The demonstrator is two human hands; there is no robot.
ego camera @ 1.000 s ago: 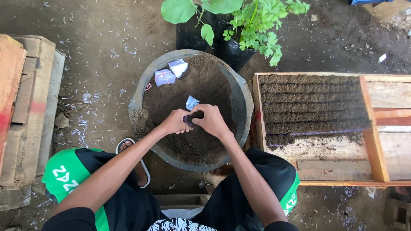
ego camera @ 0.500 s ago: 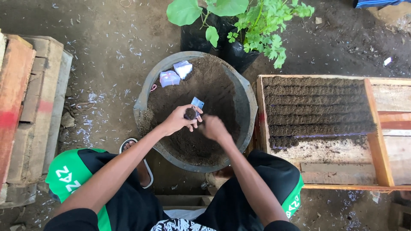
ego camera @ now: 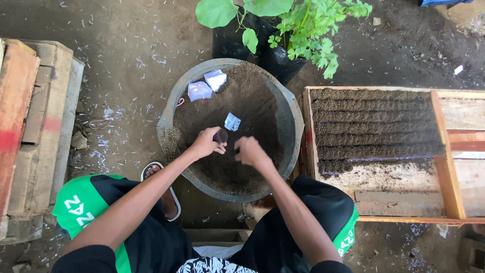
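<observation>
The fingers of the left hand (ego camera: 206, 143) are pinched shut around a small dark soil-filled pouch (ego camera: 220, 136), held just above the soil (ego camera: 242, 101) in the round grey basin (ego camera: 290, 121). The right hand (ego camera: 250, 150) hangs just beside it with fingers curled downward; whether they hold a pinch of soil I cannot tell, as the palm side is hidden.

To do this filling well, I judge the pouch should be kept upright with its mouth open toward the right hand, soil fed in small pinches, and the work kept over the basin so that spill falls back in.

Just beyond the left hand, a small pale blue-white packet (ego camera: 232, 122) lies flat on the soil, roughly square and slightly crumpled. Two more packets (ego camera: 200, 91) of the same pale, shiny kind rest against the basin's far left rim, side by side, one lilac-tinted and one whiter; any print on them is too small to tell.

To the right, beside the basin, a shallow wooden tray (ego camera: 444, 151) carries rows of dark filled pouches (ego camera: 369, 126) packed tightly across its far half. Behind the basin stand leafy green plants (ego camera: 303, 25) in black bags. Stacked wooden planks (ego camera: 30, 116) lie at the left on the dirt floor
</observation>
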